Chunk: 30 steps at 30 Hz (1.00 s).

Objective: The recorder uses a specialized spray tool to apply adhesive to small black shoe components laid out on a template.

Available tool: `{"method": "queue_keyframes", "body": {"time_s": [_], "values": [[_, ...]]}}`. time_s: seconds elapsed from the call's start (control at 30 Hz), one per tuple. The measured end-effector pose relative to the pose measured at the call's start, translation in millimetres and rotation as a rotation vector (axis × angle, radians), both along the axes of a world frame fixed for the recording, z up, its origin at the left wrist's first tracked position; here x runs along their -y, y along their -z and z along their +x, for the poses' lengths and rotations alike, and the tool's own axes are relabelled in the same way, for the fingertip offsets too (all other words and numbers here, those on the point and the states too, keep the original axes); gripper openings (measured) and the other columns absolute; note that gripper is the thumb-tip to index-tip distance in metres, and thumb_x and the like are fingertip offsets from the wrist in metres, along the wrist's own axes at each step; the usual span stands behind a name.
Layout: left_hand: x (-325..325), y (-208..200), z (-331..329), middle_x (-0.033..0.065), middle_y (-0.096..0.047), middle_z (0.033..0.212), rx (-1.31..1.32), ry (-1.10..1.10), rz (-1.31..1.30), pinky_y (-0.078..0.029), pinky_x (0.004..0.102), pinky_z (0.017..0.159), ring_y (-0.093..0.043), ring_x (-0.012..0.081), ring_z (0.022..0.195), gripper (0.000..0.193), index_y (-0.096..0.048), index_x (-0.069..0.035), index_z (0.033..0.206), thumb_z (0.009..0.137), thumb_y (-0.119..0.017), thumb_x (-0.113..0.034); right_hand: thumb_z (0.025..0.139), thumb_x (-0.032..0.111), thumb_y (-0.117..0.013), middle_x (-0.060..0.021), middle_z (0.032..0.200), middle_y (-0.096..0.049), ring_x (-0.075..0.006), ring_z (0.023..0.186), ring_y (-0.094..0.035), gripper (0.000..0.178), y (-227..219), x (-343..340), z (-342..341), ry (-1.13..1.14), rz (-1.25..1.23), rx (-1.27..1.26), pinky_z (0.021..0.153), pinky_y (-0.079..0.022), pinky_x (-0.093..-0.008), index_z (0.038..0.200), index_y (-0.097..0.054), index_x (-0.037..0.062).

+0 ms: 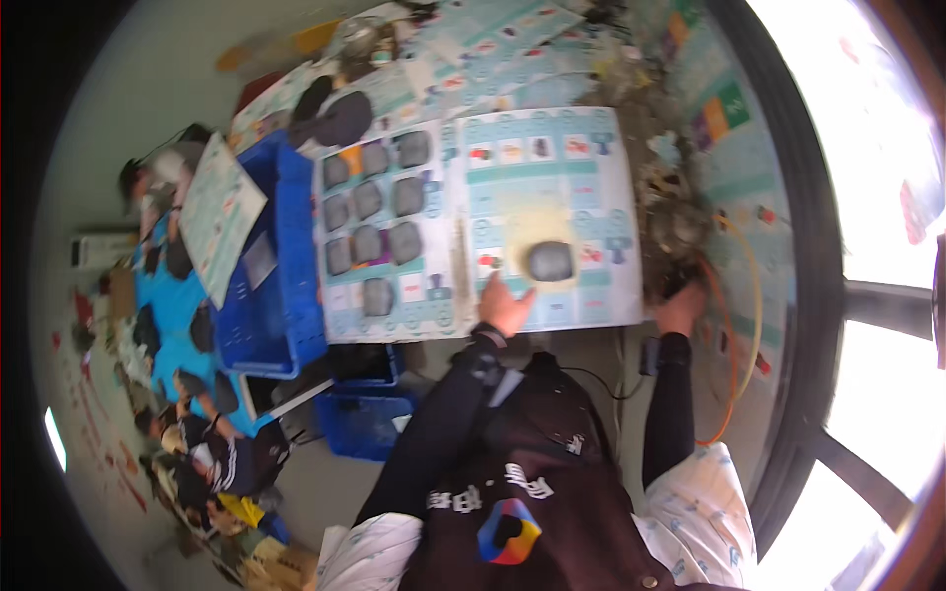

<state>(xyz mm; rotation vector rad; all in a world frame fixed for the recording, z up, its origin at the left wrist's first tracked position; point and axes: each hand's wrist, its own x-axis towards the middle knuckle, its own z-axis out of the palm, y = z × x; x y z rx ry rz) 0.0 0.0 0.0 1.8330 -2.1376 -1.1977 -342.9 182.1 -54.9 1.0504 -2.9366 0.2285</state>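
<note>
On the right half of a printed sheet (601, 177) lies a grey rounded pad-like piece (551, 262), with a pale yellowish patch around it. My left hand (506, 305) rests on the sheet just left of and nearer than this piece, thumb and finger spread, holding nothing visible. Beyond the sheet's right edge, my right hand (682, 309) closes around something dark and blurred near the end of an orange hose (734, 384); what it is cannot be made out. Several similar grey pieces (407, 197) sit in rows on the sheet's left half.
A blue crate (261, 315) stands left of the sheet, with a printed board (223, 217) leaning on it. Dark flat pieces (340, 118) lie at the back left. Clutter lines the right edge beside a window frame (788, 197). Other people (236, 458) work at a blue table.
</note>
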Motion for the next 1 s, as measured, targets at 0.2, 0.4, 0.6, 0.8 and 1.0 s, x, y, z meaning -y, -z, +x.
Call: {"method": "queue_keyframes", "body": {"time_s": [0.2,0.4,0.6,0.8,1.0], "values": [[0.7,-1.2,-22.6,0.0224,-0.068,0.115,-0.199,-0.015,0.168,-0.052,0.0415,0.092,-0.066,0.0353,0.106,0.064,-0.051,0.005,0.136,0.089,-0.071,-0.034,0.072,0.049,-0.084,-0.0294,0.126,-0.054,-0.0453,0.118,-0.051,0.097,-75.3,55.4,95.3,-0.113,-0.13,0.197,0.104,-0.04,-0.0532,0.137,-0.044,-0.0109],[20.3,6.5,126.2,0.014,-0.072,0.107,-0.338,-0.055,0.671,-0.056,0.0294,0.081,-0.071,0.0192,0.092,0.034,-0.06,0.003,0.124,0.101,-0.06,-0.021,0.068,0.067,-0.079,-0.0244,0.146,-0.042,-0.0373,0.133,-0.04,0.112,-95.3,146.9,195.4,-0.018,0.164,0.367,0.102,-0.04,-0.0578,0.139,-0.041,-0.0111],[-4.9,-12.2,227.7,0.0092,-0.071,0.113,-0.326,-0.418,0.69,-0.05,0.0317,0.086,-0.069,0.0191,0.101,0.037,-0.063,-0.008,0.125,0.102,-0.058,-0.036,0.068,0.065,-0.076,-0.0267,0.156,-0.032,-0.0398,0.148,-0.024,0.111,-63.3,171.8,224.6,0.035,0.274,0.255,0.111,-0.027,-0.0701,0.141,-0.042,-0.0113],[-30.1,-12.3,280.7,0.0091,-0.072,0.11,-0.44,-0.64,0.701,-0.051,0.0314,0.086,-0.069,0.0185,0.1,0.034,-0.064,-0.009,0.124,0.102,-0.057,-0.033,0.064,0.059,-0.081,-0.026,0.156,-0.033,-0.0392,0.147,-0.027,0.107,-47.1,180.2,214.3,0.11,0.3,0.216,0.111,-0.03,-0.0643,0.14,-0.046,-0.0072],[-40.4,1.4,298.1,0.0081,-0.073,0.102,-0.569,-0.718,0.72,-0.052,0.0288,0.077,-0.07,0.0172,0.089,0.034,-0.065,-0.008,0.119,0.099,-0.064,-0.035,0.058,0.058,-0.086,-0.0223,0.149,-0.041,-0.0374,0.136,-0.039,0.109,-58.6,192.8,159.6,0.119,0.435,0.581,0.107,-0.038,-0.057,0.138,-0.049,-0.0049]]}}
